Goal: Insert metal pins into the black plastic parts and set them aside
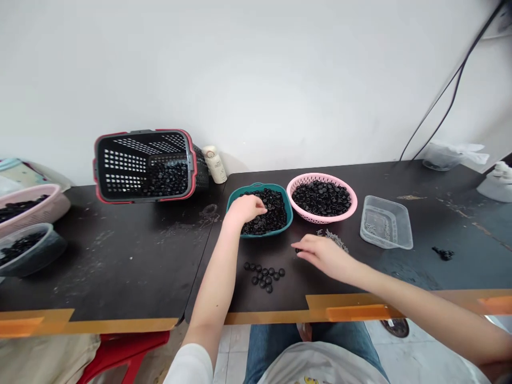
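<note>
My left hand (248,208) reaches into the teal basket (290,216), fingers pinched together over small black ring-like parts (273,205). Whether it has one between the fingertips is too small to tell. My right hand (322,255) pinches a small black round piece (298,250) just above the table, beside a pile of grey screws (336,240). Between my forearms lies a loose group of several black round caps (265,272). Beyond the right hand stands a pink basket (352,207) full of black round parts (321,197).
A clear plastic box (405,226) with some screws stands at right, near a small black heap (443,253). At left, a black basket with red trim (192,160) lies on its side beside a white bottle (215,165). Orange tape (272,317) runs along the table's front edge.
</note>
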The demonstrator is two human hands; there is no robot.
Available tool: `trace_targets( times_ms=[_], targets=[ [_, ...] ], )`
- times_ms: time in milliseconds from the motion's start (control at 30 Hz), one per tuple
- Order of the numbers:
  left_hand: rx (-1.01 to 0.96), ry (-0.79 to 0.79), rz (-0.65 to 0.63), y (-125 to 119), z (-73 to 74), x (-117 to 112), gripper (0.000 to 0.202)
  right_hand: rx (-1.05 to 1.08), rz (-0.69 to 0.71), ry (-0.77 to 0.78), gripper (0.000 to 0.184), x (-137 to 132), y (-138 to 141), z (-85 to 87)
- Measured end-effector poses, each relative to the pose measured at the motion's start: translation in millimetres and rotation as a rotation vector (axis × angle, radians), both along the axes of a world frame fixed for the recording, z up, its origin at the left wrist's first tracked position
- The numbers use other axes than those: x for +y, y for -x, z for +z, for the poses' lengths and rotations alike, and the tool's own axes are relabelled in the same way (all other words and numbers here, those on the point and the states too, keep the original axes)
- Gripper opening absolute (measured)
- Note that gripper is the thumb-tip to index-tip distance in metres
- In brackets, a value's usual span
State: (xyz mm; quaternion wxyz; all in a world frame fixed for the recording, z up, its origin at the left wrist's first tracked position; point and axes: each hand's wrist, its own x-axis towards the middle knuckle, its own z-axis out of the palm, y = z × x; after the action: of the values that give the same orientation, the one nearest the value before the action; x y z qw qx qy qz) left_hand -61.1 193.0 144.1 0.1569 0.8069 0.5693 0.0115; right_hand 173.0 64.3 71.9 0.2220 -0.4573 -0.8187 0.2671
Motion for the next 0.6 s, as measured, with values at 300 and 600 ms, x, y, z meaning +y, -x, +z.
trace_targets(
  times_ms=[300,600],
  targets=[
    [0.328,0.143,0.029,-15,-26.3,11,0.028,-0.181,0.026,-0.104,0.033,-20,47,-32.8],
    [0.33,0.165,0.035,-14,-32.3,20,0.026,-0.183,-0.201,-0.04,0.025,-2,0,-30.5]
  ],
)
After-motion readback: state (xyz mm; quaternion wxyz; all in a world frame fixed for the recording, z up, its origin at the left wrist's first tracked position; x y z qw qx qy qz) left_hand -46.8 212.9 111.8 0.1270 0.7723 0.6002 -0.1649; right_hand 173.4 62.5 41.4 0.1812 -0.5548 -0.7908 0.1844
